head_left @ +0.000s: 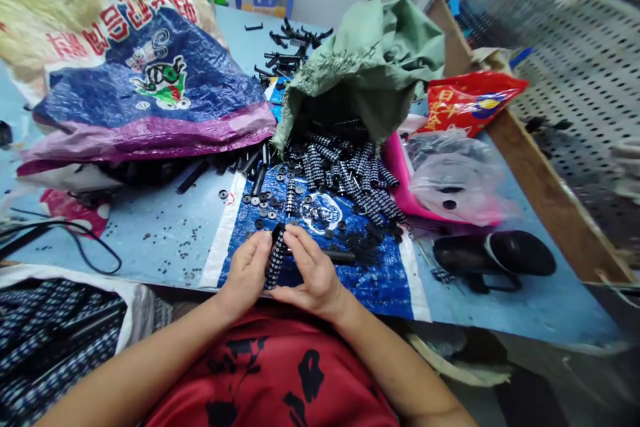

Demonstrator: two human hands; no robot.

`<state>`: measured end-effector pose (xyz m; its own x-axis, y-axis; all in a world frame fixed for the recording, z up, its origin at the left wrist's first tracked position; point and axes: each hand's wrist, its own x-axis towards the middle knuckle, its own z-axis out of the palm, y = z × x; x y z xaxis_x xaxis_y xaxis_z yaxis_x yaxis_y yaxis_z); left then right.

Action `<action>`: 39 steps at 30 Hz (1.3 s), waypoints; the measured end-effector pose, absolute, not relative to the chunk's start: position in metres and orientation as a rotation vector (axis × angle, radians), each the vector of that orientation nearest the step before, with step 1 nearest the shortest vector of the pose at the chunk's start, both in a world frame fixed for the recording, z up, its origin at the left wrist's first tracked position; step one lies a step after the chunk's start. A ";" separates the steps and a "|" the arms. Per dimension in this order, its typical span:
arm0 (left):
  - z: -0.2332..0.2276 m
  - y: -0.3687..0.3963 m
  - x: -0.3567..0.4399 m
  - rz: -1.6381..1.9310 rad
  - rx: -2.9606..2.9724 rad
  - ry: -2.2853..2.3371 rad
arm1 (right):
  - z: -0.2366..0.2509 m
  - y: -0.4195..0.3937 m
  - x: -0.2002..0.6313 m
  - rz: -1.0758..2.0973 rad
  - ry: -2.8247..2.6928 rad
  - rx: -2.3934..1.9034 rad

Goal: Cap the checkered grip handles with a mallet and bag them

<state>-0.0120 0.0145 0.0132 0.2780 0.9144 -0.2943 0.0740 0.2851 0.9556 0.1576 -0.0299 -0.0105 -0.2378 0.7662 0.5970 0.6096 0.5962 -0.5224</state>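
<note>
Just above the near table edge, my left hand [250, 263] and my right hand [315, 273] are closed around a black ribbed cylinder [276, 260] with rows of small white marks, tilted slightly. A black rod-like handle [340, 257] sticks out past my right hand; whether my fingers touch it cannot be made out. Beyond my hands a similar thin marked piece [291, 197] stands among small black rings [265, 203]. A heap of black-and-white marked cylinders [345, 167] spills from a green cloth sack [365, 53] onto a blue printed sheet [385, 283].
A large printed plastic sack [150, 80] lies left, over black tubes [193, 177]. To the right are a pink tray [400, 177] with a clear bag [450, 173], a red packet [470, 103] and a black mug [493, 257]. A sack of marked strips [55, 340] stands lower left.
</note>
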 end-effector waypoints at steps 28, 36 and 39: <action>-0.020 0.092 -0.108 0.144 1.740 1.208 | -0.020 -0.034 0.175 0.002 -1.988 -1.417; -0.016 0.099 -0.100 0.110 1.679 1.218 | -0.015 -0.027 0.157 0.031 -2.146 -1.323; -0.011 0.106 -0.094 -0.003 1.672 1.230 | -0.013 -0.033 0.149 0.116 -2.197 -1.159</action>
